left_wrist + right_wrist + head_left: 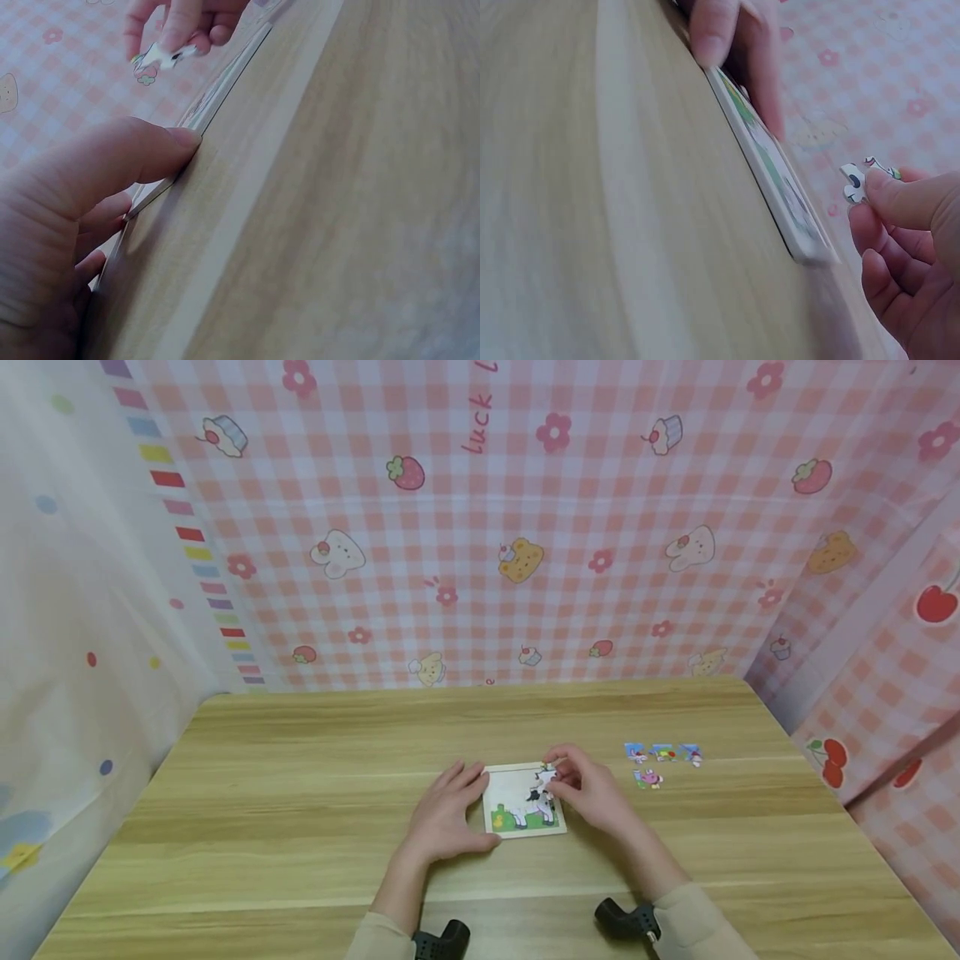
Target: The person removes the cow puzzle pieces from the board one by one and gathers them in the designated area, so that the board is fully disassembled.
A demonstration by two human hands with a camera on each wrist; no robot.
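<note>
A square wooden jigsaw tray (523, 836) lies flat on the table, partly filled with a cow picture on green grass. My left hand (448, 814) rests against its left side, fingers fairly straight and thumb touching the near-left corner. Over the tray's right side, my right hand (592, 789) pinches a white-and-black puzzle piece (855, 184) between thumb and fingers. In the left wrist view that puzzle piece (165, 57) appears raised above the tray. The tray's upper left shows its pale bare base.
Several loose puzzle pieces lie to the right of the tray, among them a blue-topped piece (663, 752) and a pinkish piece (648, 779). The wooden table (285, 827) meets a pink checked curtain (465, 527) behind. Black devices (624, 920) sit at both wrists.
</note>
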